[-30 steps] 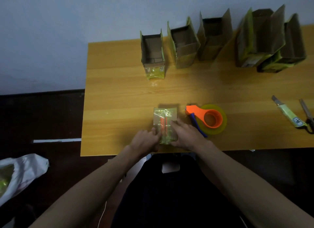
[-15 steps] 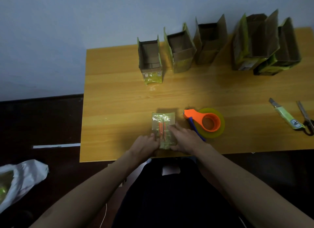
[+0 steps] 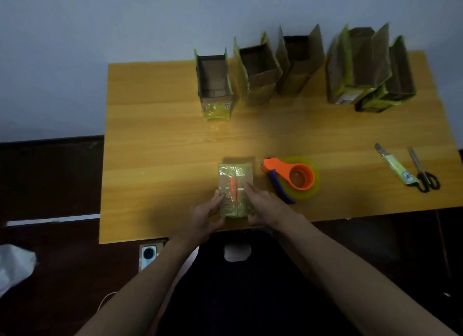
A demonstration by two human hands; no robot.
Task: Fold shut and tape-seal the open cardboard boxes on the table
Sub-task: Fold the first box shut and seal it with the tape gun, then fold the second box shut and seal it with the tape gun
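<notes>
The wooden table carries a row of five open boxes along its far edge, flaps upright. The closed box, covered in glossy tape, lies near the front edge. The left hand holds its left side, fingers extended along the wall. The right hand rests on its top right, fingers straight. Just right of it lies the tape dispenser. The utility knife and scissors lie side by side at far right.
</notes>
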